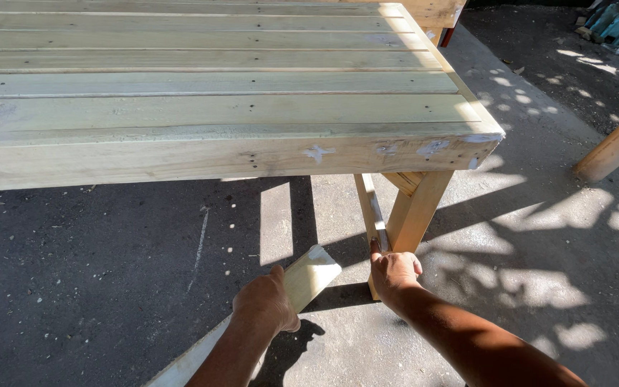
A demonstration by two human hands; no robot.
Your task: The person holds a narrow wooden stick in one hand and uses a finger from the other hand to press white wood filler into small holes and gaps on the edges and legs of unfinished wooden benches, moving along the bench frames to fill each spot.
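Right hand (394,271) sits nearer the table leg (415,215), fingers pressing its near slat; left hand (266,301) grips a flat board (309,276) angled up-right toward it.

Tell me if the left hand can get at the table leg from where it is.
Probably not right away: the left hand is closed around a flat wooden board, and the right hand is already on the table leg. Otherwise the path looks open.

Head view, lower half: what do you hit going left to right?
Left hand → flat board it grips, smeared with pale filler → right hand touching the table leg → round wooden post at far right.
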